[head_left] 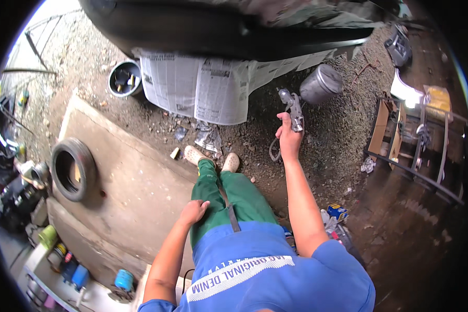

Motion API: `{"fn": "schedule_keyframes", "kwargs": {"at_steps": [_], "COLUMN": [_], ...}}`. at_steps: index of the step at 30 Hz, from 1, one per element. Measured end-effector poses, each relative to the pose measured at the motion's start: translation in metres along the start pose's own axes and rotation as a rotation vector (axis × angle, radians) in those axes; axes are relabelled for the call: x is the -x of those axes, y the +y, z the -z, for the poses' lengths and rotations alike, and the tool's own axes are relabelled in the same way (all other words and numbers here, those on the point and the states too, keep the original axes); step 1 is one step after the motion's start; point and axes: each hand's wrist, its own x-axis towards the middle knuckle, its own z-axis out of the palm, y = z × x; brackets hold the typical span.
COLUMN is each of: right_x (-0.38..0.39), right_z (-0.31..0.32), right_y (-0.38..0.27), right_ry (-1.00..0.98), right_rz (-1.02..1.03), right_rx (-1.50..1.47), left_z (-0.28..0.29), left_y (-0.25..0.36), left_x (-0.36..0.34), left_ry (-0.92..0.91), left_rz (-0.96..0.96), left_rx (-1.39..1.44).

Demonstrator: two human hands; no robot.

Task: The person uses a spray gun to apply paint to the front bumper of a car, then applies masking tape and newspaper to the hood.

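Note:
A spray gun (295, 112) is in my right hand (289, 134), fingers wrapped round its grip, arm stretched forward. The gun's round metal cup (322, 84) sits at its far right side. A hose (274, 151) hangs below that hand. Just beyond the gun is a glossy black vehicle panel (213, 39), with newspaper sheets (195, 86) hanging beneath its edge. The gun is apart from both. My left hand (194, 212) rests by my thigh on the green trousers (244, 195); nothing shows in it, and its fingers are partly hidden.
A bucket (125, 78) with things inside stands left of the newspaper. A tire (74, 169) lies on the concrete slab (127, 177). At right are a metal frame (418, 151) and a cardboard box (379, 125). Crumpled plastic (209, 139) lies near my shoes (195, 155).

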Motion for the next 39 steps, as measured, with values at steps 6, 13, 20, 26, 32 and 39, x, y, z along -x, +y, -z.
{"fn": "schedule_keyframes", "kwargs": {"at_steps": [6, 13, 20, 26, 32, 39], "right_x": [0.000, 0.002, 0.001, 0.004, 0.009, -0.003], "right_z": [0.006, 0.002, 0.010, 0.000, -0.026, -0.028], "right_y": [-0.027, -0.032, -0.024, -0.018, -0.012, -0.004], "right_ry": [0.047, 0.103, 0.100, 0.110, 0.047, 0.157], "right_rz": [-0.029, -0.018, -0.029, -0.053, -0.044, 0.126], "right_rx": [-0.036, -0.101, -0.149, -0.055, -0.042, 0.032], "left_z": [0.037, 0.127, 0.136, 0.165, 0.169, 0.161], "left_y": [-0.031, -0.016, -0.009, -0.002, 0.009, 0.007], "left_x": [0.045, 0.044, 0.040, 0.027, 0.024, 0.029], "left_ry": [0.308, 0.269, 0.299, 0.317, 0.260, 0.256], "left_rz": [-0.301, -0.267, -0.288, -0.393, -0.314, -0.313], "left_rx": [-0.052, -0.038, 0.035, -0.159, -0.224, -0.234]}}
